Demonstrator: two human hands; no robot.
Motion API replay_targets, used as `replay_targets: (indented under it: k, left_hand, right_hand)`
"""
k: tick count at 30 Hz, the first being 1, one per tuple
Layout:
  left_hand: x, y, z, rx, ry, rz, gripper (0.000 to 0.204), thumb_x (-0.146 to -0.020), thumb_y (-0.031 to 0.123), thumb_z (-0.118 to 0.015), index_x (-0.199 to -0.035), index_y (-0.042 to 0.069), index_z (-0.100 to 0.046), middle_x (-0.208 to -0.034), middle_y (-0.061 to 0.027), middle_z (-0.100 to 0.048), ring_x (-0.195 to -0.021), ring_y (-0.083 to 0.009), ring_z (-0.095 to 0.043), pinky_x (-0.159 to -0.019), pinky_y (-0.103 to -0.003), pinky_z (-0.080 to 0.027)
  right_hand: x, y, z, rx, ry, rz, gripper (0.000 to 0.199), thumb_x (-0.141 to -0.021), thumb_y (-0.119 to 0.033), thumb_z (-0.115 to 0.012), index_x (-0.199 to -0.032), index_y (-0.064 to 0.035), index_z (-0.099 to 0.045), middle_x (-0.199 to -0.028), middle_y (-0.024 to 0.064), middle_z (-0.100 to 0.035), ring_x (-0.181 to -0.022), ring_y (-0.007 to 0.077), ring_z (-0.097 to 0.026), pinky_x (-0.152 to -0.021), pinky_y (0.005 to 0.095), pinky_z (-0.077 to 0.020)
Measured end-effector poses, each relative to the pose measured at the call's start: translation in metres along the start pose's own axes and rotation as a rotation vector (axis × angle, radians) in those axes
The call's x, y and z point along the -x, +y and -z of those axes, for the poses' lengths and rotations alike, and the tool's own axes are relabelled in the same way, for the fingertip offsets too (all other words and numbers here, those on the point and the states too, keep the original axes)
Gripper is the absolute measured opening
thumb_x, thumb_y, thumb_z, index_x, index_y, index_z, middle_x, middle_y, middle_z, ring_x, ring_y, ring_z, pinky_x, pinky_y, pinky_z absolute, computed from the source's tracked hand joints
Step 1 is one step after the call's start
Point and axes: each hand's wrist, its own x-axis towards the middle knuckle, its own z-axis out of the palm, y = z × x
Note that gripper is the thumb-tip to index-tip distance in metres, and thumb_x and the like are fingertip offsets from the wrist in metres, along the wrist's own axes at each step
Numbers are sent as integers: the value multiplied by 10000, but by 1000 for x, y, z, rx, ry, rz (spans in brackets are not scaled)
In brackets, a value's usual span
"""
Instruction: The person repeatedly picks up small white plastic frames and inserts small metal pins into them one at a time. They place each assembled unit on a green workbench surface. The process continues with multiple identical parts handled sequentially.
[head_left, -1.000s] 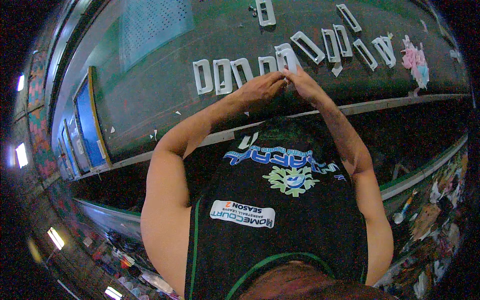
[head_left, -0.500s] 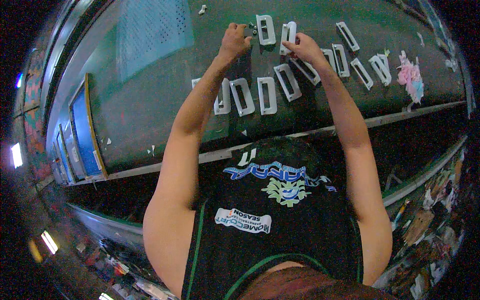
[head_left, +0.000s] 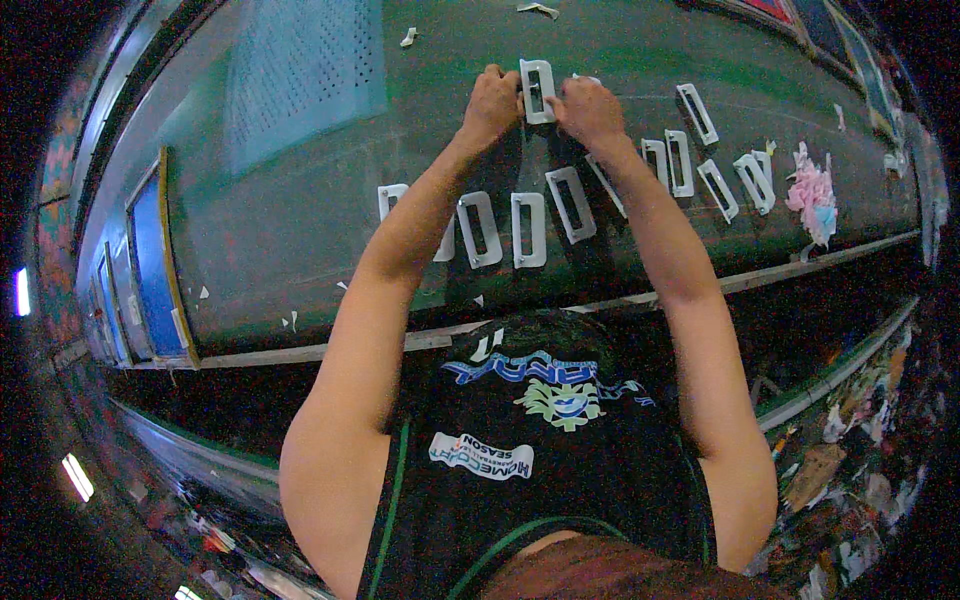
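A white rectangular frame (head_left: 538,118) with a long slot stands between my hands at the far middle of the dark green table. My left hand (head_left: 492,108) is closed at its left edge, fingers curled; whatever they pinch is hidden. From the other side my right hand (head_left: 592,112) is closed with its thumb at the frame's right edge. Another white piece (head_left: 586,78) shows just beyond the right hand, mostly covered by it. Nearer me lie similar frames, among them one white frame (head_left: 529,232) and a tilted white frame (head_left: 570,205).
More white frames (head_left: 680,165) lie to the right, beside a pink and light blue crumpled scrap (head_left: 812,195). A pale blue perforated sheet (head_left: 305,75) is at the far left. Blue panels with a wooden edge (head_left: 165,265) lie left. The table's near edge (head_left: 770,280) runs before me.
My left hand has come from beside small metal bits to the frame's left edge. My right hand has moved left to the frame's right edge. The view has shifted, so the table sits lower.
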Motion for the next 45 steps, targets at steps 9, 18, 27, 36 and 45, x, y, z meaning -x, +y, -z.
replay_targets:
  k: [9, 18, 27, 36, 45]
  left_hand:
    - [8, -12, 0, -196, -87, -129, 192, -785, 133, -665, -917, -3, -630, -956, -214, -617, -960, -401, -599, -827, -466, -507]
    - [12, -47, 5, 1145, -58, 695, 267, -882, 106, -600, -1104, -41, -601, -919, -130, -637, -698, -253, -618, -694, -326, -546]
    - [13, -65, 2, 1768, -23, 913, 291, -919, 149, -577, -1137, -43, -560, -964, -134, -619, -760, -211, -611, -701, -309, -553]
    - [-2, 9, -22, -53, -268, 155, 485, -936, 406, -587, -1163, -18, -518, -975, -237, -661, -972, -399, -644, -800, -488, -536]
    - [-3, 2, -39, -196, -278, -143, 185, -889, 127, -524, -1009, -14, -539, -924, -238, -654, -907, -404, -658, -779, -480, -544]
  right_hand:
    - [-29, -20, 11, -24, -320, -127, 328, -719, -276, -709, -903, -6, -732, -956, 202, -712, -895, 373, -699, -791, 453, -565]
    - [-11, 23, -15, -948, -591, -443, 273, -810, -227, -689, -943, 10, -713, -874, 115, -725, -766, 182, -708, -643, 297, -557]
    - [52, 35, -6, -1823, -462, -425, 480, -792, -84, -712, -1236, 7, -552, -978, 61, -625, -806, 151, -630, -737, 270, -521]
    - [66, 41, -1, -2164, -81, -508, 334, -855, 17, -539, -1188, -4, -536, -981, 83, -618, -801, 185, -621, -768, 306, -513]
    - [77, 38, -13, -2347, -65, -526, 306, -837, -12, -563, -1143, -34, -570, -964, 77, -622, -821, 197, -616, -768, 325, -515]
